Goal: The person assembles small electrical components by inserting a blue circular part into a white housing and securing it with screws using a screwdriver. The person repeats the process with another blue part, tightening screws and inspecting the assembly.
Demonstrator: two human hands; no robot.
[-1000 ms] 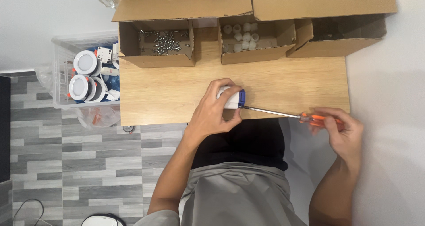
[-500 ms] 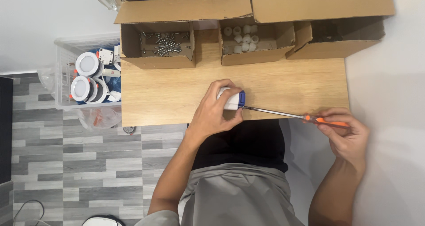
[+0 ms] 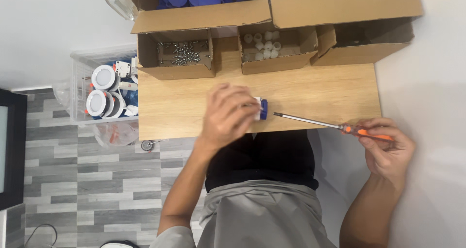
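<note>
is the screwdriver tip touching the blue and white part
No, the screwdriver tip sits apart from the blue and white part under the left hand.

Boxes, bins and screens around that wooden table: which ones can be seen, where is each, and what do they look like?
Left cardboard box: brown, open, back left of the table, holding metal screws.
Middle cardboard box: brown, open, holding small white parts.
Right cardboard box: brown, open, inside dark.
Plastic bin: clear, left of the table, holding round white parts.
Screen: dark-framed, far left edge.

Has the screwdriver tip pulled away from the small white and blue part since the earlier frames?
Yes. The screwdriver tip, earlier touching the white and blue part, now sits clear of it to the right along the wooden table edge, held by the right hand.
</note>
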